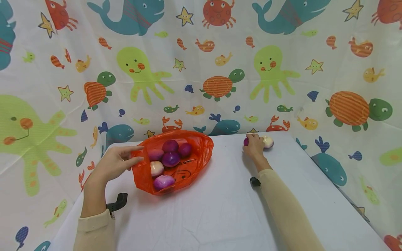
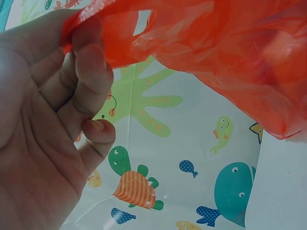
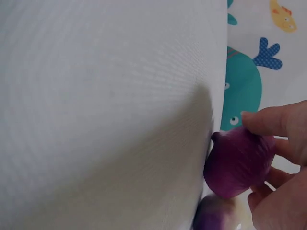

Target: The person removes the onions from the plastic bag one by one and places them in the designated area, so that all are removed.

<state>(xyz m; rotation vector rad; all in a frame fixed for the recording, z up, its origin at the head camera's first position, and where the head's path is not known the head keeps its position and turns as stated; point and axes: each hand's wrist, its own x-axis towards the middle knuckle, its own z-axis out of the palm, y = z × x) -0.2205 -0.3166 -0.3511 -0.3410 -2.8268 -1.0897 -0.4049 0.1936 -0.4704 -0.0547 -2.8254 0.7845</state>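
An orange plastic bag point(image 1: 188, 164) lies open on the white table point(image 1: 220, 209), left of the middle. Several purple and pale onions point(image 1: 170, 158) lie inside it. My left hand point(image 1: 130, 157) pinches the bag's left rim; in the left wrist view the fingers point(image 2: 91, 72) curl over the orange film point(image 2: 230, 52). At the far edge of the table my right hand point(image 1: 253, 143) grips a purple onion point(image 1: 246, 141), seen close in the right wrist view as the purple onion point(image 3: 240, 160) between fingertips point(image 3: 268, 122). A paler onion point(image 1: 268, 142) lies right beside it, touching the hand.
A curtain printed with sea animals point(image 1: 216, 83) closes the table in at the back and on both sides. The table's far edge runs just behind the right hand. Bare white cloth stretches across the front and right of the table.
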